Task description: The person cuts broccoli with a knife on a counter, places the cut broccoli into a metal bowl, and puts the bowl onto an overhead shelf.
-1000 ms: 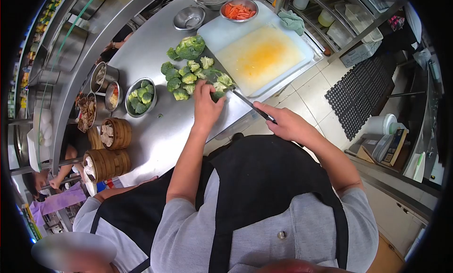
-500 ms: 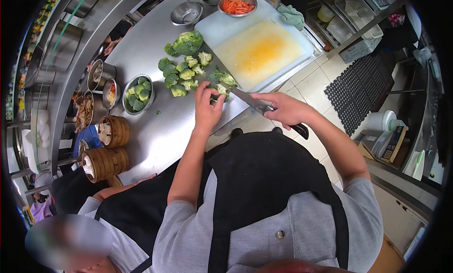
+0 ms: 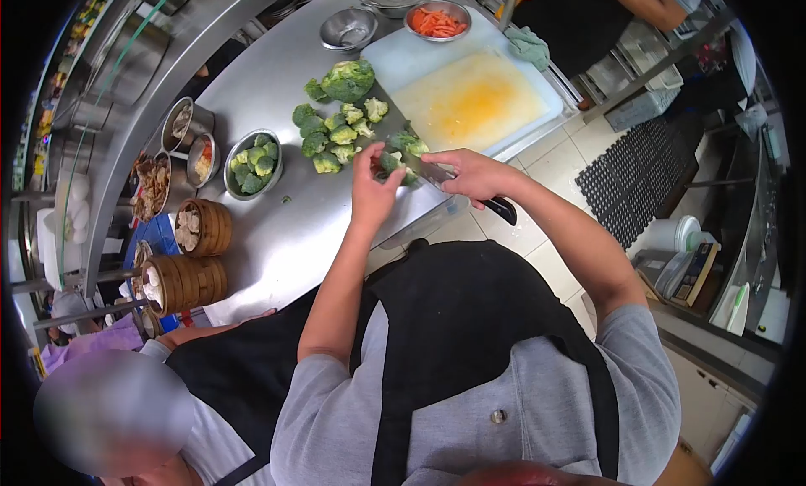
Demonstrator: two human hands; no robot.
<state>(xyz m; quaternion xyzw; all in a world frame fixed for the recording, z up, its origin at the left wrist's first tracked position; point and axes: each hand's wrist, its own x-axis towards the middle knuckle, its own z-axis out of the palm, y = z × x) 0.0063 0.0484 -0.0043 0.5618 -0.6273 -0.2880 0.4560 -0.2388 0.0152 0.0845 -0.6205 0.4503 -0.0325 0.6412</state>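
Observation:
My right hand [image 3: 472,177] is closed round a kitchen knife [image 3: 503,210] with a black handle, index finger stretched along the blade. The blade points left, its tip by a broccoli floret [image 3: 391,161]. Curled fingers and thumb of my left hand [image 3: 374,188] close on that floret near the table edge; part of it is hidden. Another broccoli piece [image 3: 407,142] lies just beyond, beside the board. Several cut florets [image 3: 342,135] and a large broccoli head [image 3: 348,81] rest on the steel table further left.
A stained cutting board [image 3: 504,138] lies right of the broccoli. Bowls hold carrot pieces [image 3: 437,23] and broccoli florets [image 3: 252,164]. Bamboo steamers [image 3: 189,284] stand at the table's left. One co-worker [image 3: 227,377] is close on my left; another person [image 3: 571,20] stands across the table.
Knife and right hand have moved left, closer to my left hand and the floret. A person has come into view at the upper right. The whole view has shifted slightly.

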